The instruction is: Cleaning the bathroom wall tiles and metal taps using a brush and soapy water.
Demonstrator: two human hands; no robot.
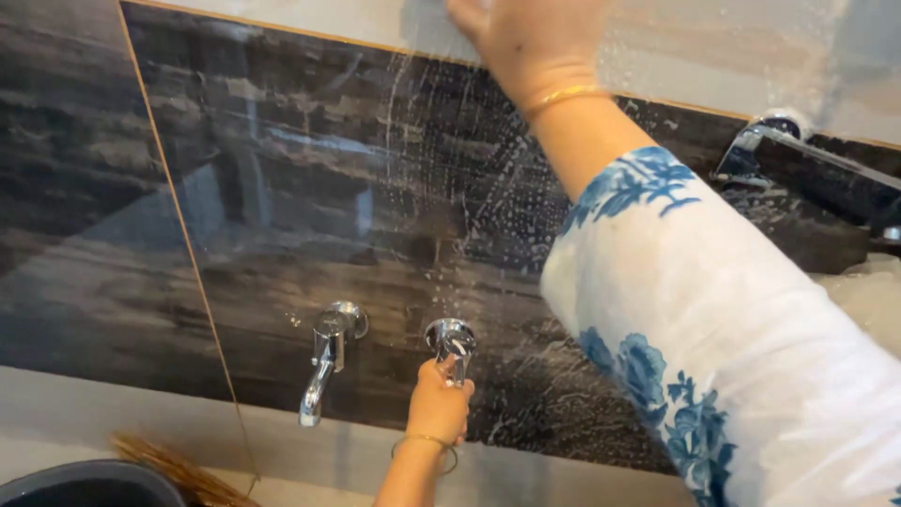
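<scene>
Left hand (pixel 438 406) grip clamped on chrome tap handle (pixel 450 339); right hand (pixel 530 42) flat on wet wall tile (pixel 310 178), fingers cropped, grip unclear.

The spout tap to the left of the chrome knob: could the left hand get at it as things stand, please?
Probably yes. The left hand grips the chrome knob, and the spout tap sits just beside it on the dark wall tile, with nothing between them. It would have to let go first.

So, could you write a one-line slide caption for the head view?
Left hand grips a chrome valve handle; right hand presses the wet dark tile wall.
</scene>
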